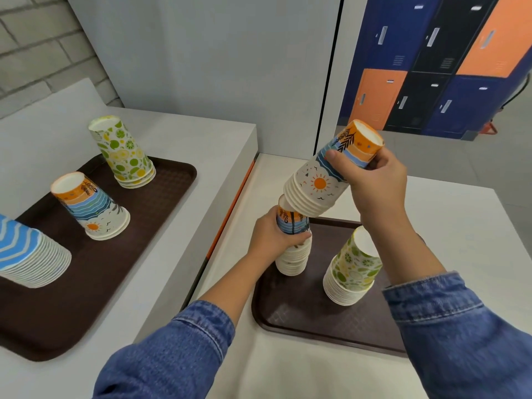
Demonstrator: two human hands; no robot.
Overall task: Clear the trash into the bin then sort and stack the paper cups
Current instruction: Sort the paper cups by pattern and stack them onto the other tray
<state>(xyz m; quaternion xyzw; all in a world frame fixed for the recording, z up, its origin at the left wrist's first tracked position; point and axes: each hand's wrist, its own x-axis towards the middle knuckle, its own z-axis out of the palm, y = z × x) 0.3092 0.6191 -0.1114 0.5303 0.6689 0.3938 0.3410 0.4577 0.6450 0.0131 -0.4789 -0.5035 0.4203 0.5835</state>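
Note:
My right hand (374,182) grips a tilted stack of upside-down sunset-print paper cups (319,180), its rims touching the top of a second sunset-print stack (292,254). My left hand (273,234) wraps around that lower stack, which stands on the right brown tray (302,321). A stack of citrus-print cups (352,269) stands upside down on the same tray, just right of it.
On the left counter a second brown tray (109,269) carries a citrus-print stack (123,154), a sunset-print stack (92,208) and a blue-wave stack (28,254) at the left edge. An orange-edged gap separates the two counters. Coloured lockers (431,61) stand at the back right.

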